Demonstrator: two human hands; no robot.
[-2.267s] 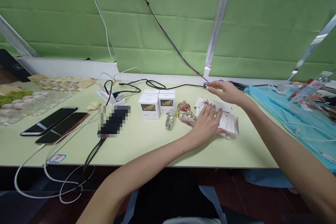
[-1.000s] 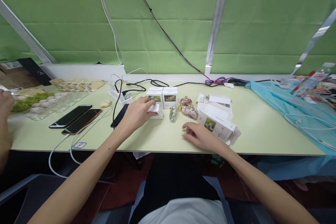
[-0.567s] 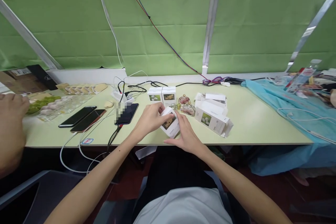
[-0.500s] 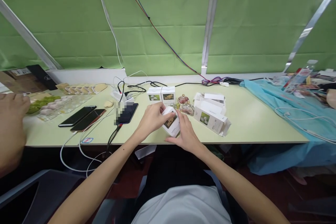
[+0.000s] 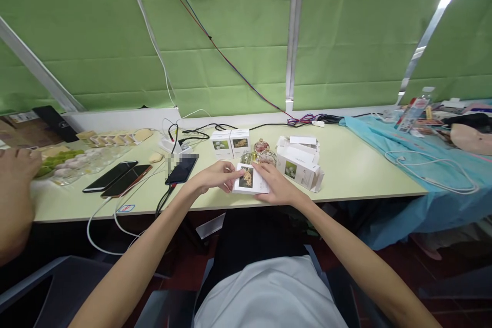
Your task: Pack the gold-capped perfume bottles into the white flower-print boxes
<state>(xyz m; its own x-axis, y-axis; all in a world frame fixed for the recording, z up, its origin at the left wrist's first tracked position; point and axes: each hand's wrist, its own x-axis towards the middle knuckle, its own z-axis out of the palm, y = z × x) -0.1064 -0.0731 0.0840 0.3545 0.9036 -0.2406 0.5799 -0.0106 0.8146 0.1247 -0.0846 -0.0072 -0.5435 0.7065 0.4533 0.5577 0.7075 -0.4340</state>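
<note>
A small white carton [image 5: 258,186] with a picture of yellow flowers is held near the table's front edge. My left hand [image 5: 216,176] grips its left side, thumb at the front. On the other side my right hand [image 5: 282,185] is wrapped round the right end, its fingers over the top. Just behind the carton stand ornate little glass bottles [image 5: 265,157] with pinkish contents, partly hidden. Two similar white cartons [image 5: 222,147] stand side by side farther back. To the right of my hands lie several opened white cartons [image 5: 303,173] with loose flaps.
On the left are two dark phones [image 5: 109,177], a third phone [image 5: 182,169] on a cable, and a clear tray [image 5: 63,179] of small items. Another person's hand [image 5: 15,184] is at the far left. A blue cloth [image 5: 400,169] covers the right side, with a bottle [image 5: 417,110] on it.
The carton has turned from a slant to lie nearly level, both hands still on it. My left hand has shifted lower on its left side. The view has swung slightly right.
</note>
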